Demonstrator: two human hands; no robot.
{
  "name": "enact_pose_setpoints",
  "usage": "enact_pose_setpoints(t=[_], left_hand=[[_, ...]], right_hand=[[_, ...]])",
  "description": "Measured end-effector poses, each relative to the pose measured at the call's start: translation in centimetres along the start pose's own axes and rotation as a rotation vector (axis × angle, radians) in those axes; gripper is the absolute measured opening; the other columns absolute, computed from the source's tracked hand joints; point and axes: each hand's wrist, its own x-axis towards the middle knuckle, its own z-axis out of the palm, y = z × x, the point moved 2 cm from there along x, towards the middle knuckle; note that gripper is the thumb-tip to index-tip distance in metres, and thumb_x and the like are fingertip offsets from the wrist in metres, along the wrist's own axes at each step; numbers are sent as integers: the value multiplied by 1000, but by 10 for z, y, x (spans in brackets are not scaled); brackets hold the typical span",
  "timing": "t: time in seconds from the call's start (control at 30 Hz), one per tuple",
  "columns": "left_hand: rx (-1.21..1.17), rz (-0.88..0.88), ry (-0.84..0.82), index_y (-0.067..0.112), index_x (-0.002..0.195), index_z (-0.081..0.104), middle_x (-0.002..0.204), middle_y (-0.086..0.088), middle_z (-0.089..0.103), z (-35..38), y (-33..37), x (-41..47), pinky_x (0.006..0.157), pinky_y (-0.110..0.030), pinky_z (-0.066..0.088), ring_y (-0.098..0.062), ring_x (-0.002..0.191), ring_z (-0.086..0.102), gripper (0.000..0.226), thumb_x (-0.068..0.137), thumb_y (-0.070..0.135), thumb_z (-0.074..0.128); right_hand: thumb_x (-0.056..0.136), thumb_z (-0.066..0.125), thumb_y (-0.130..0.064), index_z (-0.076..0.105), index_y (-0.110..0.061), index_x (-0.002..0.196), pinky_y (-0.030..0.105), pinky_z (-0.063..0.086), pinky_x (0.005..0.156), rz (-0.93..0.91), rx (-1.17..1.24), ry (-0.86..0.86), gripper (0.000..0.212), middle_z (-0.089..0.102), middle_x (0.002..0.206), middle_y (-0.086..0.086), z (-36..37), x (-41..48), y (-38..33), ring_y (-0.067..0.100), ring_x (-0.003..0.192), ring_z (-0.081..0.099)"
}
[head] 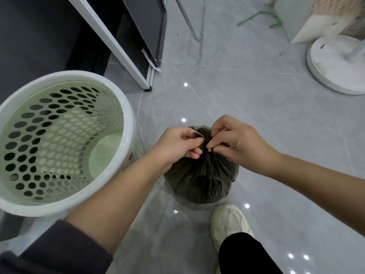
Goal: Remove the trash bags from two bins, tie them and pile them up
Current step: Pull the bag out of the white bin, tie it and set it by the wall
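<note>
A dark grey trash bag [201, 178] sits bulging on the grey tiled floor in the lower middle of the head view. Its gathered neck points up between my hands. My left hand [177, 145] pinches one strip of the bag's top edge. My right hand [235, 141] pinches the other strip right beside it, fingertips almost touching over the knot area. To the left stands a pale green perforated bin [7, 107] with a white rim, with no bag inside. Only this one bin is in view.
My white shoe [229, 222] rests on the floor just below the bag. A dark cabinet with a white frame [110, 40] stands behind the bin. A chrome chair leg [199, 36] is at the top middle, a round white fan base [335, 66] at the right.
</note>
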Motion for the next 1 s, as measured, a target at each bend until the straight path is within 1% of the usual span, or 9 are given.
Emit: enact_pose_setpoints(t=[0.13, 0.27, 0.37, 0.5, 0.6, 0.67, 0.77, 0.9, 1.0], left_hand=[[-34, 53, 144, 9, 78, 64, 64, -6, 62, 4, -5, -7, 53, -19, 54, -9, 51, 62, 12, 87, 1, 62], [89, 178, 273, 18, 74, 66, 58, 0, 64, 6, -2, -11, 58, -23, 54, -13, 56, 62, 18, 85, 5, 65], [132, 258, 325, 24, 74, 67, 57, 3, 65, 6, -1, -15, 59, -21, 53, -10, 57, 63, 21, 85, 7, 65], [130, 288, 321, 23, 77, 67, 62, 4, 66, 5, -2, -17, 62, -21, 54, -8, 61, 65, 18, 85, 6, 65], [82, 325, 400, 17, 87, 61, 75, 1, 68, 6, -8, -22, 68, -24, 54, -13, 67, 65, 13, 82, 7, 68], [210, 374, 483, 18, 85, 61, 77, 6, 65, 9, -13, -27, 67, -16, 49, -8, 67, 60, 13, 80, 14, 71], [453, 438, 496, 19, 77, 67, 79, 10, 60, 20, -16, -27, 64, -8, 41, -6, 69, 55, 6, 78, 20, 73], [513, 465, 502, 19, 77, 68, 80, 13, 56, 30, -17, -20, 64, -9, 41, -4, 68, 53, 4, 79, 20, 71], [512, 453, 542, 19, 79, 68, 81, 12, 58, 29, -18, -17, 64, -11, 42, -5, 64, 53, 2, 80, 17, 68]], right_hand=[[77, 70, -1, 72, -15, 78, 12, 46, 78, 430, 359, 179, 15, 68, 94, -9, 18, -4, -2, 1, 86, 64], [77, 66, -2, 72, -16, 77, 29, 55, 79, 611, 501, 273, 15, 74, 87, -4, 29, -1, -7, 12, 81, 69], [75, 67, -1, 71, -17, 73, 32, 56, 79, 655, 541, 343, 16, 74, 82, -4, 31, 0, -12, 11, 78, 69], [74, 68, -2, 68, -24, 73, 20, 51, 72, 662, 473, 413, 22, 70, 74, -12, 34, -1, -17, 2, 71, 65], [77, 67, -1, 71, -24, 83, 19, 53, 76, 708, 532, 486, 24, 71, 79, -11, 36, -2, -16, 2, 76, 67], [79, 66, -3, 74, -18, 86, 22, 54, 78, 745, 551, 511, 18, 73, 80, -8, 37, -2, -14, 5, 78, 68], [80, 66, -7, 74, -18, 83, 22, 54, 76, 771, 535, 507, 14, 73, 80, -8, 39, -3, -14, 6, 78, 68], [79, 66, -9, 67, -30, 73, 14, 48, 75, 782, 451, 537, 23, 65, 90, -7, 38, -3, -16, 1, 80, 62], [81, 66, -11, 65, -28, 75, 11, 45, 75, 784, 422, 499, 18, 59, 94, -6, 41, -4, -19, 0, 83, 58]])
